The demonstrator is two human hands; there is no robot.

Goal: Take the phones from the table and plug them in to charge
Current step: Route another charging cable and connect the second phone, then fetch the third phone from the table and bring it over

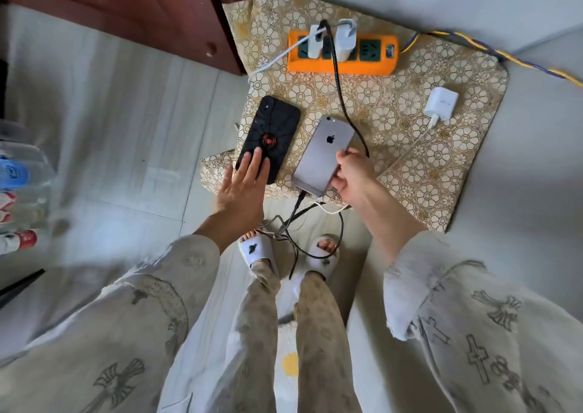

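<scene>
A black phone with a red spider on its case (269, 132) lies face down on the patterned cloth of the table (410, 166). My left hand (244, 185) rests flat, fingers apart, on its near end. Beside it to the right lies a grey phone (325, 151), also face down, with cables plugged at its near edge. My right hand (353, 176) grips that phone's near right corner. An orange power strip (372, 62) at the back carries two white chargers and a black braided cable (340, 97). A loose white charger (441, 103) lies to the right.
A dark red wooden cabinet (142, 9) stands at the back left. Water bottles (22, 192) are on the floor at the far left. Black and white cables (299, 223) hang off the table's near edge above my slippered feet. A braided yellow-blue cord (504, 54) runs off to the right.
</scene>
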